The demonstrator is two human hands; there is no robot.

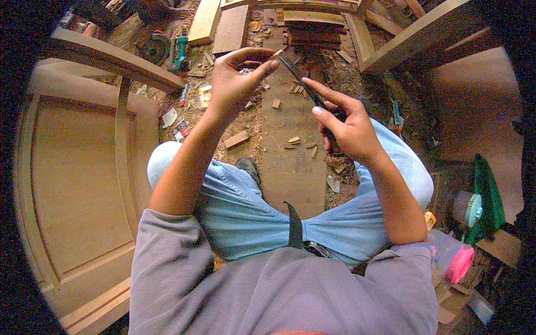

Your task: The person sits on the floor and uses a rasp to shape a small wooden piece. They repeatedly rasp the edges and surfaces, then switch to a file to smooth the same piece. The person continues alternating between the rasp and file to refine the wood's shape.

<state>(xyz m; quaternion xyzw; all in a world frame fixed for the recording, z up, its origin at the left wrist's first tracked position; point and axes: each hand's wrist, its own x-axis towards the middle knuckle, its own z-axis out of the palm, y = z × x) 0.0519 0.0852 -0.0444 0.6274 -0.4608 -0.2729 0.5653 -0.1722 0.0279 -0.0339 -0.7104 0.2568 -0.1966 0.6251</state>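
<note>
Far left: a panelled wooden frame (84, 190) stands beside the seated person. Right of it, a green power tool (179, 53) lies on the littered ground, and nearer the knees a loose wood block (237, 139) rests among shavings. Left hand (237, 81) is raised above the ground, thumb and forefinger closed in a pinch on a small pale piece (278, 54), which projects just past the fingertips; the state of the remaining fingers cannot be fully told. The piece sits at the upper middle of the view, over a long plank (293, 184) that runs between the legs and bears scattered chips. Immediately right, a dark slender tool (301, 82) slants up and leftward, its tip beside the pale piece; whether the two touch cannot be told. Right hand (352, 125) is wrapped around the tool's lower part, forefinger extended along it, thumb on the near side, other fingers curled and partly hidden. Far right: a clear container with a pink lid (460, 263) and, above it, a green sheet (487, 195).
</note>
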